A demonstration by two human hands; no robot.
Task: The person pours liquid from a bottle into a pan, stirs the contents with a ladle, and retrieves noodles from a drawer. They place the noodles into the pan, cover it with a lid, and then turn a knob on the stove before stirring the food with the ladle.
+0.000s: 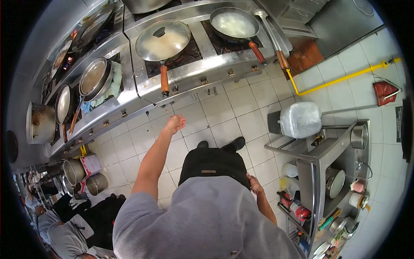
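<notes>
The left hand, empty and loosely open, hovers before the stove, nearest the wooden handle of the lidded pan on its burner. That handle juts over the stove's front (easy to catch), so a careless brush could swing the pan and spill it. The foamy open pan could boil over if overheated. The right hand is beside the thigh; I cannot tell whether it is closed.

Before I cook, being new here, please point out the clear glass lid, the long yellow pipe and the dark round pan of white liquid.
Clear glass lid [168, 45]: head view, its bare glass.
Long yellow pipe [345, 78]: head view, its straight run.
Dark round pan of white liquid [257, 52]: head view, its wooden handle.
</notes>
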